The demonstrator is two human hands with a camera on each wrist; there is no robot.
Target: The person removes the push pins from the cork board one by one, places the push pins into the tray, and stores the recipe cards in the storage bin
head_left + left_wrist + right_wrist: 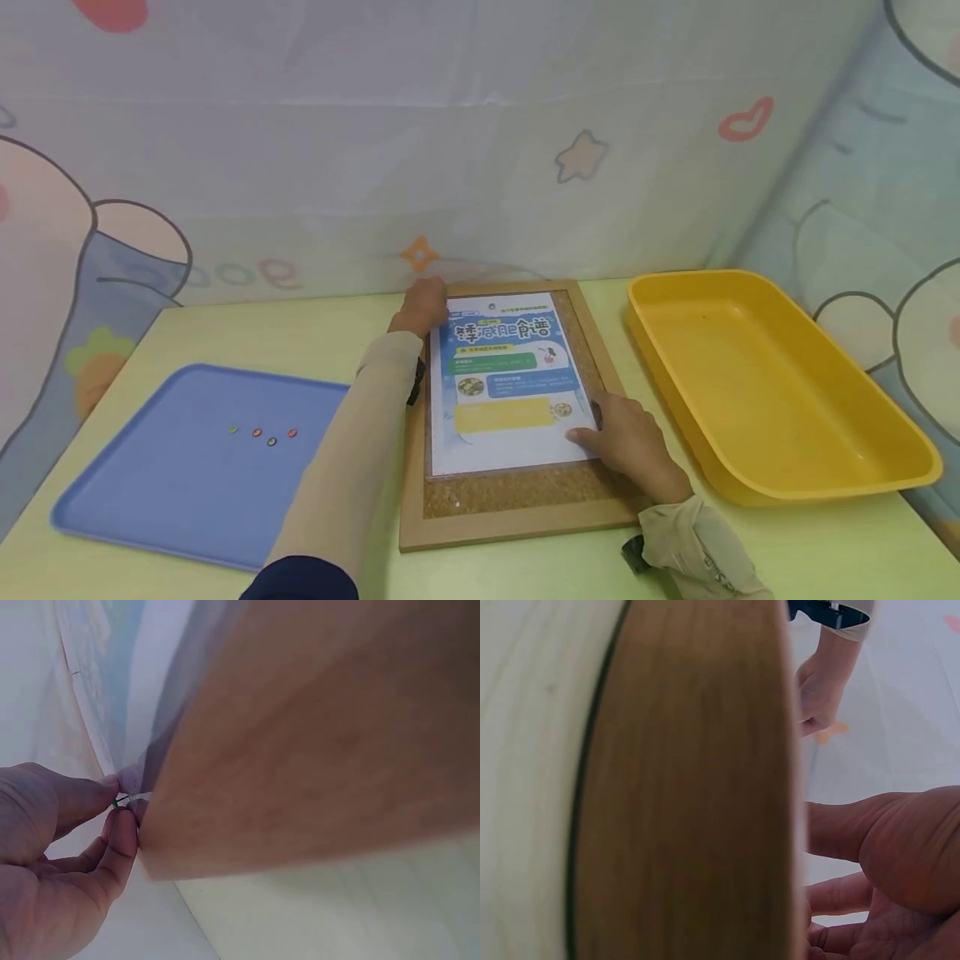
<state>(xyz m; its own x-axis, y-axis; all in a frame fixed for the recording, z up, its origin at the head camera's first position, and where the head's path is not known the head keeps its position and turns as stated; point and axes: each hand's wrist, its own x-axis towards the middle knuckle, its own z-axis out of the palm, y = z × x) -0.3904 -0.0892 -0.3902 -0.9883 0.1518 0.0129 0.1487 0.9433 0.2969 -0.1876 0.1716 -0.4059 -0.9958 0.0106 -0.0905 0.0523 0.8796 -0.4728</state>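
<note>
A printed sheet (525, 446) in what looks like a clear sleeve lies on a cork board (517, 492) with a wooden frame. My left hand (422, 307) is at the sheet's top left corner. In the left wrist view, that left hand (64, 847) pinches a small green-headed thumbtack (115, 803) between thumb and finger, its point towards the sheet's corner. My right hand (630, 437) rests at the sheet's lower right edge, thumb over the paper. In the right wrist view, the board's frame (690, 787) hides part of the right hand (900, 877); its visible fingers are extended.
A blue tray (180, 492) lies to the left, with several small coloured thumbtacks (272, 442) on it, partly behind my left arm. A deep yellow bin (757, 400) stands right of the board. A printed cloth backdrop (480, 183) hangs behind the table.
</note>
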